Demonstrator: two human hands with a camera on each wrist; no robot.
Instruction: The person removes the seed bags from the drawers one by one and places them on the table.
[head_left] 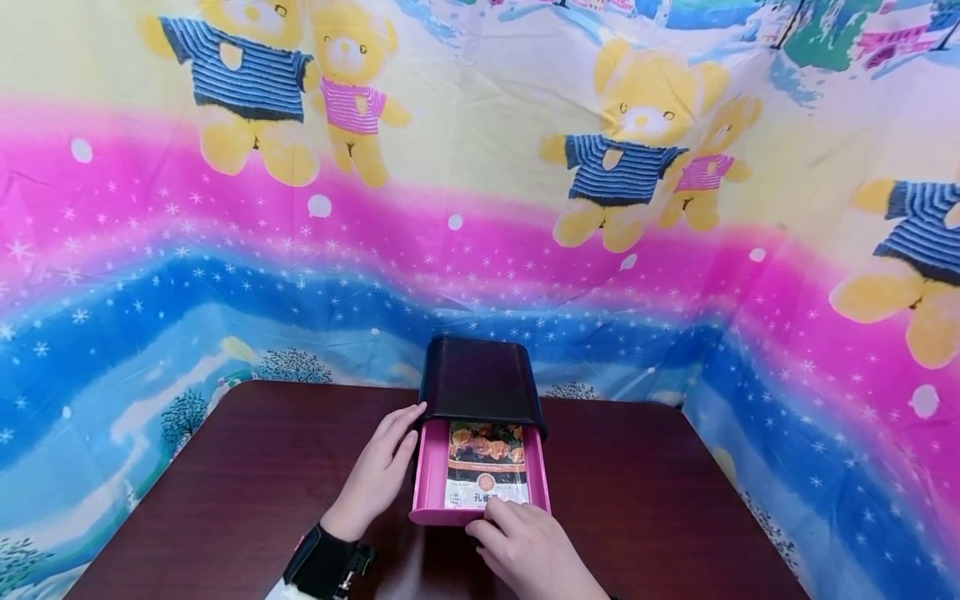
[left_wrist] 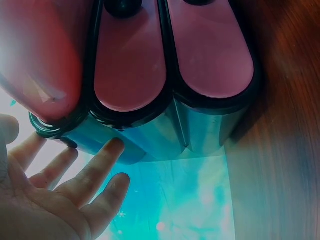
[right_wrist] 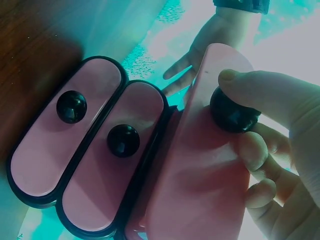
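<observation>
A black drawer cabinet (head_left: pixel 480 379) stands on the table, with its top pink drawer (head_left: pixel 431 479) pulled out. Inside the drawer lies a flat packet (head_left: pixel 487 475) printed with orange flowers and Chinese characters. My right hand (head_left: pixel 532 546) is at the drawer's front; in the right wrist view its thumb and fingers pinch the round black knob (right_wrist: pixel 234 111). With its fingers extended, my left hand (head_left: pixel 378 475) rests against the cabinet's left side near the drawer opening. In the left wrist view, those fingers (left_wrist: pixel 97 170) spread beside the cabinet wall.
Two lower pink drawers (right_wrist: pixel 65 125) are closed, each with a black knob (right_wrist: pixel 123 140). The cabinet sits near the back of the dark wooden table (head_left: pixel 637 500). Behind and beside the table hangs a cloth (head_left: pixel 465 242) with printed bears and snowflakes.
</observation>
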